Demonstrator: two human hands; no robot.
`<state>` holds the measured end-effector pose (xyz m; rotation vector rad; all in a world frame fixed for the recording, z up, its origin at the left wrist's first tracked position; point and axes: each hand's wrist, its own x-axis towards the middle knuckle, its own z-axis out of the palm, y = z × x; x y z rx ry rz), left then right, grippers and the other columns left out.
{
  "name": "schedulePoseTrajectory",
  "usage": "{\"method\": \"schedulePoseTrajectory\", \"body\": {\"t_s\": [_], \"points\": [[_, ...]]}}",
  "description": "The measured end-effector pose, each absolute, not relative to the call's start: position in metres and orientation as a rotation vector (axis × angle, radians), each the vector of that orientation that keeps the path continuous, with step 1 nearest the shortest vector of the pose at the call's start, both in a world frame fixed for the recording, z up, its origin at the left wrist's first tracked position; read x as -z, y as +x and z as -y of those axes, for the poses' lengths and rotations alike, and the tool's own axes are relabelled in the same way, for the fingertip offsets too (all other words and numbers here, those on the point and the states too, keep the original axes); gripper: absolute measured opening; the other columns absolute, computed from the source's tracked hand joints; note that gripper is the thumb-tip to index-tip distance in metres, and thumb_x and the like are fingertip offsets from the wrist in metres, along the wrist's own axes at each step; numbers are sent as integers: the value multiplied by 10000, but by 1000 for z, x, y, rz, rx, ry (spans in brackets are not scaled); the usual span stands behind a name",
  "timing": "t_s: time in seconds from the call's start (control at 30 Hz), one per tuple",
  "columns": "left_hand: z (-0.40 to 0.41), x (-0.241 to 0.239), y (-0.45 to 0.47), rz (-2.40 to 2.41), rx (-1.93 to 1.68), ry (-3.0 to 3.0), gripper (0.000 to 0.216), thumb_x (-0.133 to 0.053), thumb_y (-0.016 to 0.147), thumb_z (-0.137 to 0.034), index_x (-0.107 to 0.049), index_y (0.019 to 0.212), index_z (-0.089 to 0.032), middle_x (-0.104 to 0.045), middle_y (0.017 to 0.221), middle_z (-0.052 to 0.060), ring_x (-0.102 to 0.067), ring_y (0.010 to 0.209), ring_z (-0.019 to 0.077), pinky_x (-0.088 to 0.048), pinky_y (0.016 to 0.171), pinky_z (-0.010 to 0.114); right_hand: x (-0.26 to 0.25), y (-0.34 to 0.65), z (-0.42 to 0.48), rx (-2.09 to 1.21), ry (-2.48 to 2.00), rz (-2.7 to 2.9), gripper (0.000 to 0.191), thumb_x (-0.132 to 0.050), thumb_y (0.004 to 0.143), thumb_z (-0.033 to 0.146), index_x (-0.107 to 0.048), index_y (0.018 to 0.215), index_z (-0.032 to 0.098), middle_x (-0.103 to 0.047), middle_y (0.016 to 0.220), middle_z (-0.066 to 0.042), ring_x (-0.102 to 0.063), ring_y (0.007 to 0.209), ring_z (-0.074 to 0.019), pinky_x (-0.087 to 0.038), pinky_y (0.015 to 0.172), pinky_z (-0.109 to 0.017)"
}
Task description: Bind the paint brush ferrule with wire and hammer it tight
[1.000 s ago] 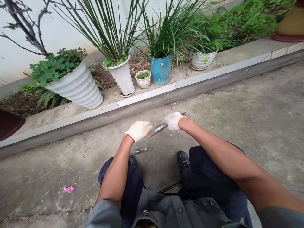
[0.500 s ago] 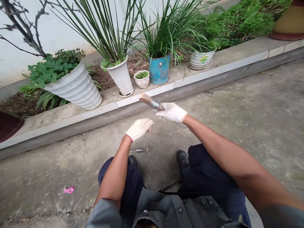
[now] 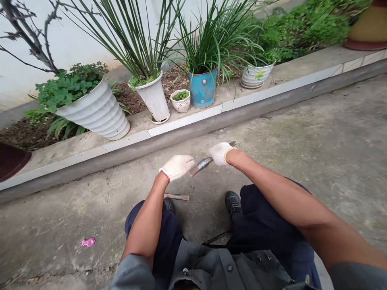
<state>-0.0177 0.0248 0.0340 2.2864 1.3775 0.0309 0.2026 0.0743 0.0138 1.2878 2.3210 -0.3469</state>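
Note:
My right hand (image 3: 219,153), in a white knit glove, grips a wooden-handled tool (image 3: 201,165) bound with silver wire or tape. Its end nearest my left hand is wood, and a thin metal tip sticks out past my right glove. My left hand (image 3: 177,167), in a matching glove with a red wrist cord, is closed and sits right beside the wooden end. Whether it pinches something thin is too small to tell. A similar wood-and-metal tool (image 3: 177,197) lies on the concrete ground below my left wrist.
A raised concrete curb (image 3: 187,125) runs across the view, bearing a white ribbed planter (image 3: 99,112), a white pot (image 3: 155,98), a blue pot (image 3: 202,88) and a small patterned pot (image 3: 180,101). A pink scrap (image 3: 88,242) lies on the ground. My dark-trousered knees and black shoe (image 3: 233,202) are below.
My right hand has lowered and swung the wrapped tool from a raised, tilted pose back toward my left hand. The tool on the ground looks slightly shifted.

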Motion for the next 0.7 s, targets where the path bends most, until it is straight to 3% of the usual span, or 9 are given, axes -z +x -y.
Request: {"method": "schedulePoseTrajectory", "body": {"t_s": [0.07,0.23,0.4,0.57,0.7], "points": [[-25,-37,-19,-1402,-48,2262,383,-416,998,-375,-757,930,-216,-752,931,37,-630,801,189,-423,723,262,-11,207,-74,476,1105,-2353,316,-653,691,147,-780,980,150,-756,921,-147,-700,796,-244,-463,700,-309],[-26,-43,-23,-1406,-71,2146,376,-447,969,-411,-717,814,-199,-655,698,-6,-565,669,164,-384,636,272,-13,222,-73,806,856,-2479,205,-646,678,238,-738,852,182,-659,699,5,-545,623,-135,-355,609,-254],[-26,-38,-21,-1248,-259,2068,364,-493,953,-449,-679,809,-171,-672,786,19,-590,731,168,-415,667,264,-24,219,-73,1062,1146,-2651,256,-647,765,397,-689,858,163,-633,720,27,-503,646,-109,-309,584,-227],[-25,-31,-12,-1409,-251,2044,429,-388,1011,-434,-609,730,-197,-677,723,13,-600,700,175,-407,682,283,-23,209,-87,772,1692,-2646,309,-597,858,430,-704,1019,189,-725,897,-54,-623,778,-184,-373,642,-247],[-24,-28,-8,-1398,-137,2098,396,-387,1014,-387,-630,754,-214,-677,710,-9,-596,676,171,-394,664,275,-21,210,-89,385,1879,-2443,267,-541,910,267,-704,1108,191,-745,1005,-152,-699,895,-259,-440,736,-301]]}}
